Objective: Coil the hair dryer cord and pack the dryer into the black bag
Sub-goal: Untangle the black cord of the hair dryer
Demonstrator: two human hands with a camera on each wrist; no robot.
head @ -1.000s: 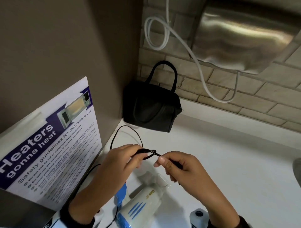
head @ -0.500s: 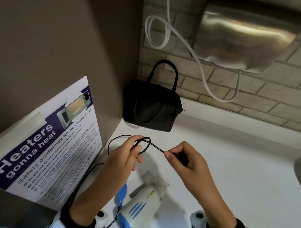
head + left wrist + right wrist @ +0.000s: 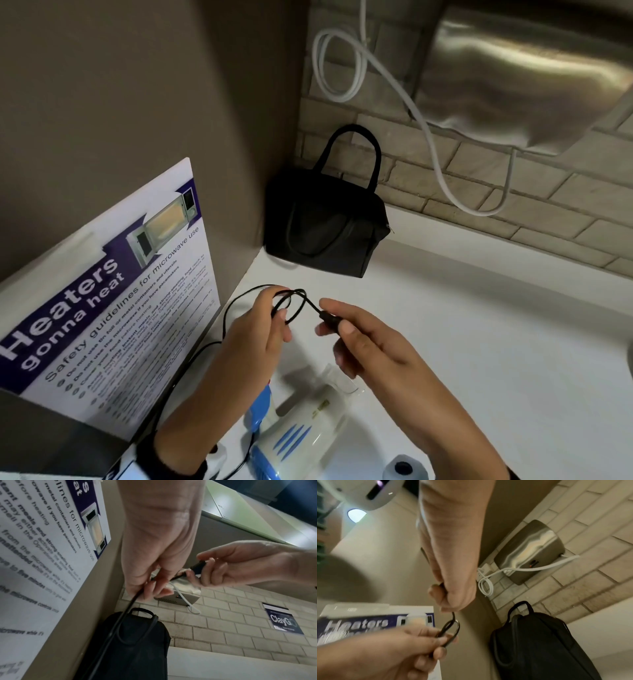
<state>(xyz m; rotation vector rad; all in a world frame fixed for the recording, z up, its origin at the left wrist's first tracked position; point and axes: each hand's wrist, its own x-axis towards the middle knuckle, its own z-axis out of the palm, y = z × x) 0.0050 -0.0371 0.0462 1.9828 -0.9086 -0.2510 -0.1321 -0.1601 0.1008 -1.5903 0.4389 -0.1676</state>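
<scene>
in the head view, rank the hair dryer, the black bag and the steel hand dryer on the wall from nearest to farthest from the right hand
From the right hand:
1. Hair dryer, on the counter just below it.
2. Black bag, back in the corner.
3. Steel hand dryer, high on the brick wall.

Left hand (image 3: 260, 329): raised in front of the body, forearm angled up from lower left, fingers curled, thumb and fingertips pinching a small loop of the cord (image 3: 291, 305). Right hand (image 3: 366, 339): level with the left and just beside it, not touching, forearm entering from lower right, thumb and forefinger pinching the cord's thick end, remaining fingers loosely curled beneath.
</scene>
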